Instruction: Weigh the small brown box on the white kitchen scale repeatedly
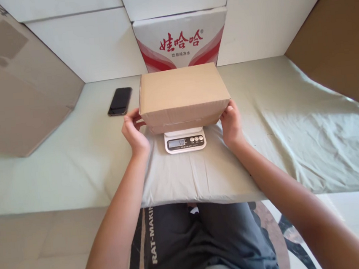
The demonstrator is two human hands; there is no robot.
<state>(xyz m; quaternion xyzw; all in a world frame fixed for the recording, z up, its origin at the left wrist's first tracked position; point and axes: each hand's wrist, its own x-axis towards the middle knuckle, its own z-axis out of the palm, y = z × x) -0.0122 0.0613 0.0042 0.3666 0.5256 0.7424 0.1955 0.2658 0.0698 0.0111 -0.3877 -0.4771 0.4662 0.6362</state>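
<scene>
A plain brown cardboard box (182,94) rests on a small white digital scale (184,140), whose display is lit. My left hand (134,132) grips the box's lower left end, fingers curled under its edge. My right hand (231,123) holds the lower right end in the same way. The scale stands on a pale green cloth (293,132) that covers a low surface in front of me.
A black phone (119,101) lies face up on the cloth, left of the box. Behind the box stands a white carton with red print (183,41). Large brown cardboard sheets (12,83) lean at the left and the right. My lap is below.
</scene>
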